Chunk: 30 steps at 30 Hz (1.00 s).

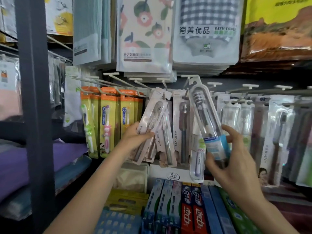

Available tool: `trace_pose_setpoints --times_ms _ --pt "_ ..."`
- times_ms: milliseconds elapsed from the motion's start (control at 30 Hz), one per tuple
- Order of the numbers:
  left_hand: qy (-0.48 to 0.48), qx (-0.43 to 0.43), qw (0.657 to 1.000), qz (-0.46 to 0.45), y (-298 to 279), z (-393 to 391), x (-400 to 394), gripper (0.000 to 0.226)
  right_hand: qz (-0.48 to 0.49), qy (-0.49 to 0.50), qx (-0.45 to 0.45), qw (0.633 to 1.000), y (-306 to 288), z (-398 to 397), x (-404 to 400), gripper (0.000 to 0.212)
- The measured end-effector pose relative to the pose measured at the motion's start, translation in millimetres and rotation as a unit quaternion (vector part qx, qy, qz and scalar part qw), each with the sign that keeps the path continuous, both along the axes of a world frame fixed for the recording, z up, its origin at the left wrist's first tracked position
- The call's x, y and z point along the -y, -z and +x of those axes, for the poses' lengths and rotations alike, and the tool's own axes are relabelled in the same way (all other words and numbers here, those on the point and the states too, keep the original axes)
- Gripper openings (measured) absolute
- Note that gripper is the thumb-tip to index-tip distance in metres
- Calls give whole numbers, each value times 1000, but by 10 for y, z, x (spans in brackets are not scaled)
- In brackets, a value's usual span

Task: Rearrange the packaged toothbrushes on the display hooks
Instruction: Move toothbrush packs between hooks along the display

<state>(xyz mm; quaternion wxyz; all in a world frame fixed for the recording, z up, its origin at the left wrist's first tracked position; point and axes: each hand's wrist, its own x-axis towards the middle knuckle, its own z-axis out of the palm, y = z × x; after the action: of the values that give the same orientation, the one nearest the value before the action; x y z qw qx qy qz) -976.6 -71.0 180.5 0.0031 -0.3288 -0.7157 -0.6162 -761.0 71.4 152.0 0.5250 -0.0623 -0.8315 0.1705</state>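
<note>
The left hand [135, 137] pinched a pale pink toothbrush pack [152, 122], tilted toward one o'clock, thumb across its front, while the right hand [231, 154] curled around the blue foot of a clear-cased toothbrush pack [205, 115], leaning toward eleven o'clock beneath the white display hooks [189, 76].

Even indoor light, soft overall blur, wide-angle bending at edges; glare on plastic packs [205, 115]

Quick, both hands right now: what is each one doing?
Left hand: grips a pale pink LMK toothbrush pack, tilted on the hooks.
Right hand: holds the bottom of a clear blister toothbrush pack with a blue label.
</note>
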Motion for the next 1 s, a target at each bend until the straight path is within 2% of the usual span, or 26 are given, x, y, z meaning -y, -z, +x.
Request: trace_pose_setpoints --times_ms 67,200,267,500,633,700,800,933,1000 --pt "-2 4 1000 -23 -26 18 -6 44 -14 -11 -9 1000 23 -17 9 65" --pt "19 4 999 -25 -38 129 -127 62 -24 -31 -19 999 32 22 2 63" --pt "5 7 1000 1 -73 161 -231 67 -22 -37 -15 999 54 76 -32 66" --pt "-108 13 986 127 -174 269 -590 51 -8 -22 6 1000 95 262 -195 66" --pt "-125 4 979 161 -151 316 -589 54 -6 -38 11 999 115 317 -235 68" --pt "-123 6 977 174 -176 349 -577 51 -4 -37 10 999 127 306 -251 68" --pt "-99 68 972 203 -228 406 -550 50 3 -33 3 999 129 267 -257 67" --pt "-37 151 962 225 -208 414 -511 16 -1 -42 -1 999 131 247 -259 67" --pt "-33 171 956 234 -192 416 -498 12 -3 -43 -2 999 128 244 -270 67"
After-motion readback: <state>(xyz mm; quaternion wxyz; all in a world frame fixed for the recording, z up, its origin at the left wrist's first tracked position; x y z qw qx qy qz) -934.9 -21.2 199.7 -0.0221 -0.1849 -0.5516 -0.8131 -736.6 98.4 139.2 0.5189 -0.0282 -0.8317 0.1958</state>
